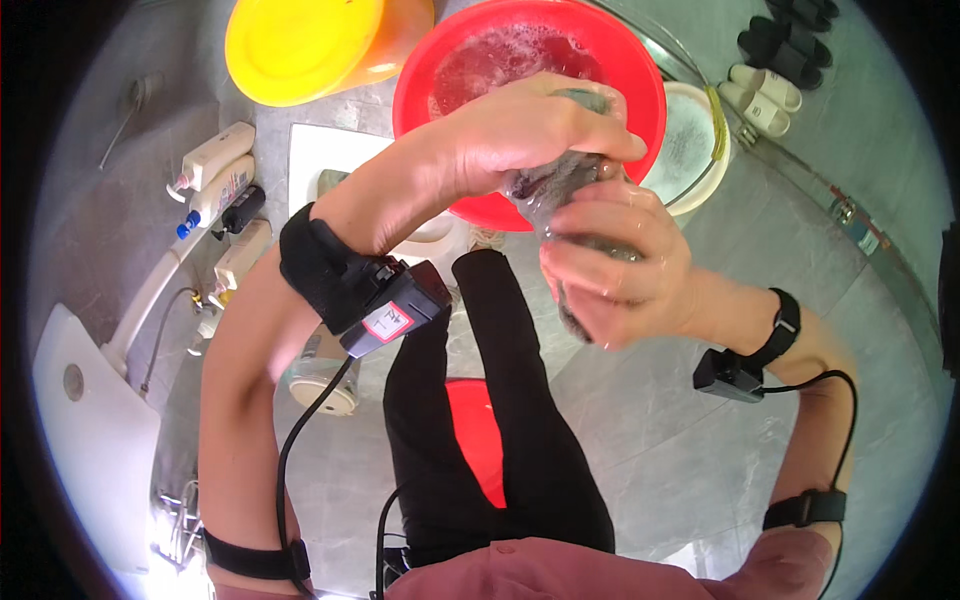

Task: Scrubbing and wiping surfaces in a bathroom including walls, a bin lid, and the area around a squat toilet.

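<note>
Tiled floor, cloth (560,185) (wet) between hands (610,265)

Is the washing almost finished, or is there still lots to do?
Partly. The red basin already holds foamy water, so soaking looks done. Right now the left hand and right hand grip a wet grey cloth above it, apparently wringing. Rinsing probably remains; the yellow basin sits untouched.

Your left hand (530,125) and right hand (610,260) both grip a wet grey cloth (560,185), twisted between them above the red basin (640,90) of sudsy water.
</note>
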### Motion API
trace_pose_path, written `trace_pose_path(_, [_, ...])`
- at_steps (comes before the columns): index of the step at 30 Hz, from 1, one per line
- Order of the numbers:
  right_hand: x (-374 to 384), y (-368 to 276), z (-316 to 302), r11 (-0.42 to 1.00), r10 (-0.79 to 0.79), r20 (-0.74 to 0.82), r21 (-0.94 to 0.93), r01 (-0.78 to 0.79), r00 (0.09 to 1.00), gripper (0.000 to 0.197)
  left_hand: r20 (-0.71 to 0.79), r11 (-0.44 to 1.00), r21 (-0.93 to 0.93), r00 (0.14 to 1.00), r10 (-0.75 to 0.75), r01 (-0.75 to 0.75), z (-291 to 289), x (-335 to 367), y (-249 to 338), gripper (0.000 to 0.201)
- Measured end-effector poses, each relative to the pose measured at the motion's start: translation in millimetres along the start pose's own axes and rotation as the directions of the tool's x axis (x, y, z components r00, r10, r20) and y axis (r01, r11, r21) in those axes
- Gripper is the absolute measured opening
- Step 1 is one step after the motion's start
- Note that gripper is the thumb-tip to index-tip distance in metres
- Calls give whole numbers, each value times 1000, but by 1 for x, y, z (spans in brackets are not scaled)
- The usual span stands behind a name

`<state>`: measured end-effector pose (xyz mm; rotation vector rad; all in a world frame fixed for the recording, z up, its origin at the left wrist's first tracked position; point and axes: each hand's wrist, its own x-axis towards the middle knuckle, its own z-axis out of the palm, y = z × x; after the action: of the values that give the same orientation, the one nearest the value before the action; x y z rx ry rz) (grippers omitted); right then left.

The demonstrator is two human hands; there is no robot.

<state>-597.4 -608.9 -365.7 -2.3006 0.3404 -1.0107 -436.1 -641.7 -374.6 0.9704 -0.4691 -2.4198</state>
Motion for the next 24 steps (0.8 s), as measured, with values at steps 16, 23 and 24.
trace_pose_path(16, [-37,15,9,927,-285,378,-124,353,881,17,1,905,419,997,82,-75,7,37,-28,21])
trace_pose_path(23, [-56,48,31,914,-302,508,-87,397,806,14,-363,947,322,924,117,7,-7,60,-53,14])
trace_pose_path(24, [-57,53,34,914,-303,516,-83,398,802,13,-480,950,301,874,72,87,-12,62,-57,12])
